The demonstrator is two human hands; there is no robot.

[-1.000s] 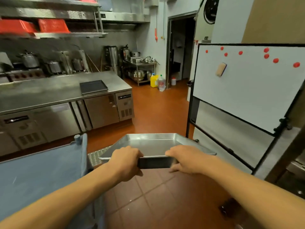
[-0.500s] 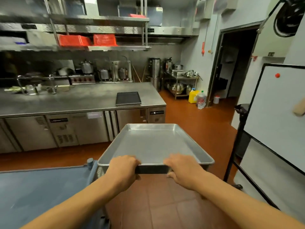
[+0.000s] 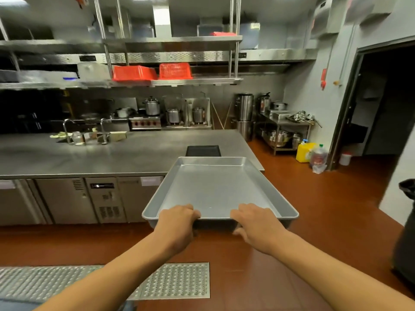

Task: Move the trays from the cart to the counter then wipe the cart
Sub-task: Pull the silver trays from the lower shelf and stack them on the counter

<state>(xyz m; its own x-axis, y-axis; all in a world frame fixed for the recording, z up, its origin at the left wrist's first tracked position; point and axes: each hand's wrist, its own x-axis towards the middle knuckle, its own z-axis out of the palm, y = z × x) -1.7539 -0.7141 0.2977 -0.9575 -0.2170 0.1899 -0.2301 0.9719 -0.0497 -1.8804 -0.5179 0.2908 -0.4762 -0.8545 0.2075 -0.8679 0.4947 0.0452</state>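
Centrally, a silver metal tray (image 3: 215, 189) is being carried in the air above the red floor (image 3: 314, 209), short of the front edge of the steel counter (image 3: 101, 156). The left hand (image 3: 177, 223) is gripping the tray's near rim left of centre, its fingers curling over the lip; the right hand (image 3: 256, 223) is gripping the same rim right of centre, its thumb showing below the rim. A black tray (image 3: 203, 151) is lying on the counter near its right edge, partly hidden behind the far rim of the carried tray. Faucets (image 3: 67, 129) and small items are standing toward the counter's back-left area. Two red baskets (image 3: 152, 72) are sitting on the overhead shelf. A perforated floor grate (image 3: 175, 281) is lying below the forearms. A yellow jug (image 3: 304, 151) is standing on the floor by the doorway, and a dark bin (image 3: 406, 232) is standing at the right.
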